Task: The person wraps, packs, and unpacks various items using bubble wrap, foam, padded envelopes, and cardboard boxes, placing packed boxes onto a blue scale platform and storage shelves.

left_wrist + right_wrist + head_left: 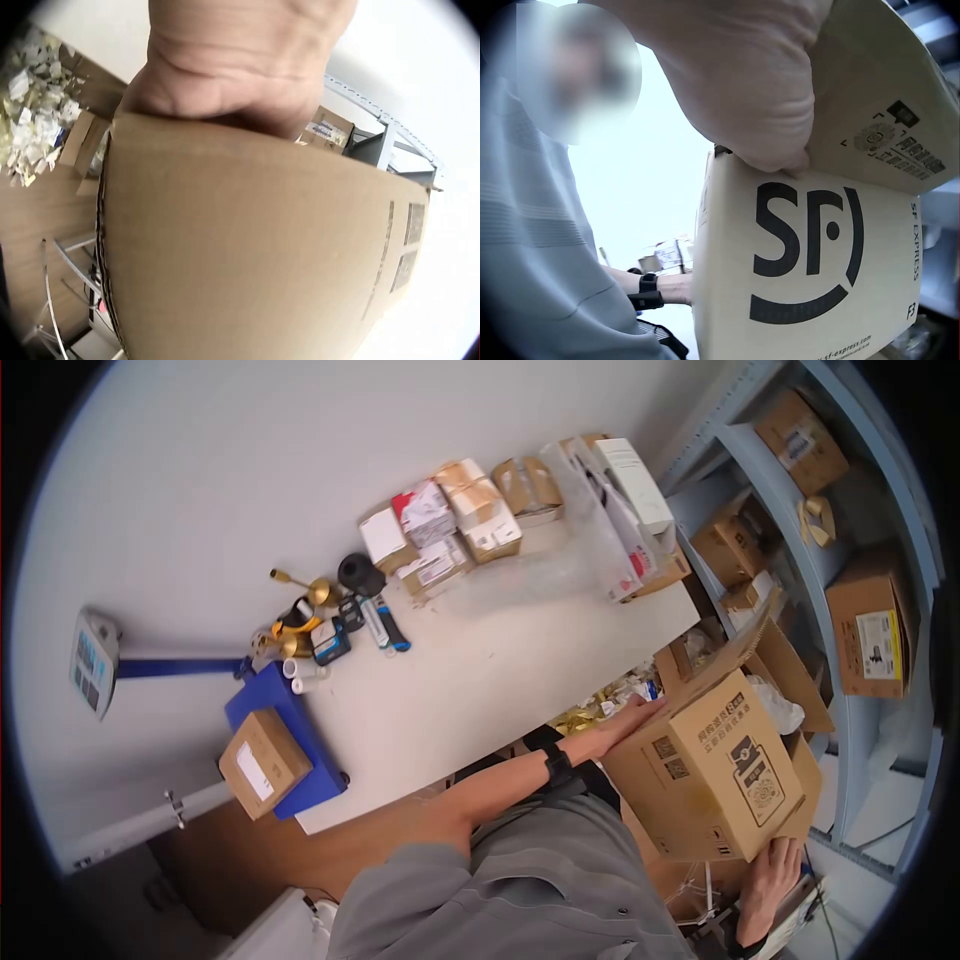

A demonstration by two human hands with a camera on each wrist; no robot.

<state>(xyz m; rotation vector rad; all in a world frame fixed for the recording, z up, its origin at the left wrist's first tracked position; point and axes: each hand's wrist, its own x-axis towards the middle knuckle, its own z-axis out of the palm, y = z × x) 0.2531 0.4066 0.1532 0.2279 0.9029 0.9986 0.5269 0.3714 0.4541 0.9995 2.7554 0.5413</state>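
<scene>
A large printed cardboard box (700, 770) with raised flaps is held tilted at the right of the head view, beside the body. My left hand (625, 725) grips its far side; in the left wrist view the left hand (232, 67) reaches over the edge of the box (247, 240), fingers hidden behind the wall. My right hand (770, 880) holds the near lower corner by a flap. The right wrist view has the right hand (742, 90) at the fold above the SF print of the box (802, 262), its fingertips mostly hidden. Clear plastic (775, 705) shows between the flaps.
A white table (480, 680) carries small boxes (425, 515), plastic bags and tools (375, 622). A parcel (265, 760) sits on a blue scale at the left. Metal shelves (775, 480) with cartons stand at the right. Paper scraps (34, 105) lie beyond the box.
</scene>
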